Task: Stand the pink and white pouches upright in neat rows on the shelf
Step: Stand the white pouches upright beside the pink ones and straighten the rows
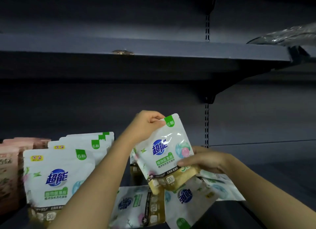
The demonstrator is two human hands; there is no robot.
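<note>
Pink pouches (10, 169) stand at the far left end of the shelf (256, 162), upright in a row running back toward the rear wall. Just beside them, a rank of white pouches (56, 181) stands upright too, front one at the shelf's front edge, more stacked behind it.

Now the action: the left hand (147, 124) pinches the top edge of a white detergent pouch (164, 150), held tilted above the shelf, near the middle. The right hand (203, 160) has thumb and fingers clamped on its lower right side. So both grips are closed on this one pouch.

It looks light, soft and glossy, a floppy film bag with loose pods inside, I'd guess; the print says six. Slippery skin, so the sealed top seam and the firmer bottom gusset look like the best holds.

Below the hands, several loose white pouches (136, 206) lie flat and jumbled along the front edge, still to be stood. Far right, on the upper shelf (153, 45), a crumpled clear plastic wrap (289, 34).
</note>
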